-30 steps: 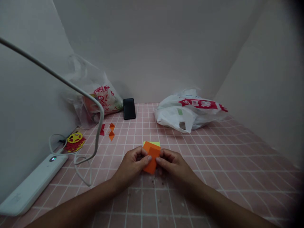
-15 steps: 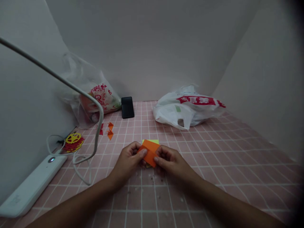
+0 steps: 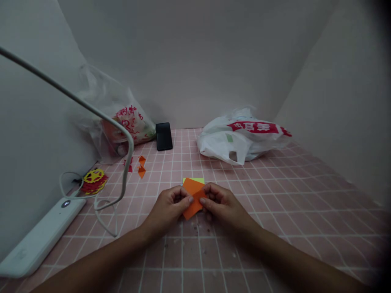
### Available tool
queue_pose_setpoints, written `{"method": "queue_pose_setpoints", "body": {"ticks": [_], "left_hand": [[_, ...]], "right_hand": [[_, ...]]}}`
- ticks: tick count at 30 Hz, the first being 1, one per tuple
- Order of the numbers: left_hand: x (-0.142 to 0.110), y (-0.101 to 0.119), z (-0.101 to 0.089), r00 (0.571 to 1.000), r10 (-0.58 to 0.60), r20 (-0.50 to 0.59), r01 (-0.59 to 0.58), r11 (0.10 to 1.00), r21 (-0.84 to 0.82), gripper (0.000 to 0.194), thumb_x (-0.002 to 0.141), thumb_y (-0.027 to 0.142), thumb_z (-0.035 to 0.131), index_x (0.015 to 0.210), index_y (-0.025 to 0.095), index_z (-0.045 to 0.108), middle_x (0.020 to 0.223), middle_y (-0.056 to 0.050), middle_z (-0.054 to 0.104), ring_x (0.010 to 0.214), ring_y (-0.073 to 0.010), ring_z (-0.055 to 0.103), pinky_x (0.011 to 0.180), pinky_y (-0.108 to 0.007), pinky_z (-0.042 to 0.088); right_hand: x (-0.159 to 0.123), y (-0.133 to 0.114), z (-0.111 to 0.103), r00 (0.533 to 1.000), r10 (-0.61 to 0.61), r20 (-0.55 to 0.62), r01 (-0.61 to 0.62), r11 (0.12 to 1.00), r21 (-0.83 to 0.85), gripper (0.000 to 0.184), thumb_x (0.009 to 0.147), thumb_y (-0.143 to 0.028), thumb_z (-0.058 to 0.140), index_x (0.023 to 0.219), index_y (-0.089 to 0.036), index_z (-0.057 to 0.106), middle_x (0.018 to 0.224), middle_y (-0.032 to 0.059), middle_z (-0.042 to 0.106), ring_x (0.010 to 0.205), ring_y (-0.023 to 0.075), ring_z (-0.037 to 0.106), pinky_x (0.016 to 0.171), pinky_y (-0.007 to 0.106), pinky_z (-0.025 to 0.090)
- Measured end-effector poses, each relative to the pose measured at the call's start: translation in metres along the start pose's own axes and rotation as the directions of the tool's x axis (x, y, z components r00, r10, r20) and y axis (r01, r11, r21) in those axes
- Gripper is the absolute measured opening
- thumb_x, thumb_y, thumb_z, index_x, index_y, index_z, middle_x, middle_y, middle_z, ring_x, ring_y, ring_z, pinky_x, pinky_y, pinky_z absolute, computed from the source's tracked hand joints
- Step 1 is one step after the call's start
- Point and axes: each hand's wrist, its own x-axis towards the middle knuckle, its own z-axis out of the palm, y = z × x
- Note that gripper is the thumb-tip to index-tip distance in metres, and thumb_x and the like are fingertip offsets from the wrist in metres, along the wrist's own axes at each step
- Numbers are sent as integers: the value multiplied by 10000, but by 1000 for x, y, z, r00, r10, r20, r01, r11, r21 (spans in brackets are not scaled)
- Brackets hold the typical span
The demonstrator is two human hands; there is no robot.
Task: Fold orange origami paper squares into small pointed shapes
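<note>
Between both hands is a small sheet of orange paper (image 3: 193, 191), tilted so one corner points down. My left hand (image 3: 171, 205) pinches its left edge, thumb on top. My right hand (image 3: 222, 203) grips the right edge in the same way, its thumb on the face of the sheet. Behind the sheet, a yellow-green paper (image 3: 200, 180) shows only along its upper edge on the table; the rest is hidden.
Small folded orange paper pieces (image 3: 141, 171), red and yellow cutouts (image 3: 94, 176) and a white power bank (image 3: 39, 240) with a looping cable (image 3: 128, 142) lie left. Farther back are a black phone (image 3: 164, 136), a clear plastic bag (image 3: 106, 118) and a white plastic bag (image 3: 241, 136).
The orange paper has turned between my fingers, its lower corner now pointing more to the left. The crease line across it no longer shows plainly. Both hands have shifted their grip slightly.
</note>
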Motion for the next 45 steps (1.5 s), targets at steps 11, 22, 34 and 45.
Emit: {"method": "queue_pose_setpoints", "body": {"ticks": [11,22,34,45], "left_hand": [[1,-1,-1,989,-121,82,131,984,-119,276,716,415,669,703,170,542,586,40,508,490,-87,432,483,-220,326],[2,-6,0,976,-184,114,212,921,-327,245,693,353,734,716,148,602,602,10,591,504,-95,491,481,-207,339],[1,-7,0,973,-176,150,214,929,-302,248,758,390,689,745,152,624,584,14,577,476,-97,492,474,-217,351],[3,-5,-2,991,-121,64,134,960,-246,280,756,392,725,687,147,608,615,16,569,544,-99,455,558,-237,326]], "right_hand": [[-3,2,2,999,-13,-36,18,992,127,158,772,-293,653,880,-199,585,529,-66,586,420,90,518,448,216,410],[-4,-5,-1,997,-51,-55,54,997,56,57,691,-191,610,727,-182,654,516,-46,599,431,95,546,469,219,427],[-8,-5,-1,987,-154,-46,146,978,-152,92,748,-163,550,749,-188,639,604,-39,569,515,100,521,502,231,398],[-5,-4,-1,996,-88,17,88,996,2,94,779,-214,593,872,-211,575,603,-32,632,534,138,614,539,269,475]]}}
